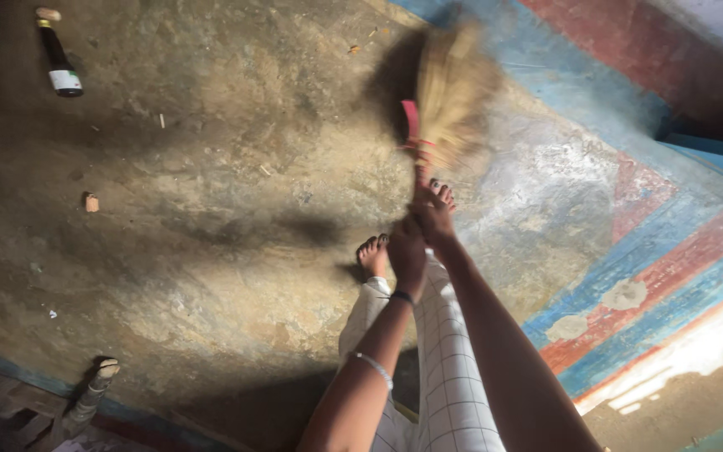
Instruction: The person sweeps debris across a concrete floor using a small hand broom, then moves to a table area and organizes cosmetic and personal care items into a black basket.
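Observation:
Both my hands grip the handle of a straw broom (449, 92), whose bristles are blurred against the dusty floor ahead of me. My left hand (406, 255), with a dark band at the wrist, closes around the lower end of the handle. Just above it on the same handle sits my right hand (435, 211). A red binding (412, 121) wraps the broom where the bristles meet the handle. My bare foot (371, 255) and white checked trousers (449, 360) show below my arms.
A dark bottle (60, 63) with a white label lies at the far left. A small brown scrap (91, 202) and bits of litter dot the worn concrete floor (211, 209). Painted blue and red bands (663, 276) run along the right. A carved furniture leg (98, 385) stands bottom left.

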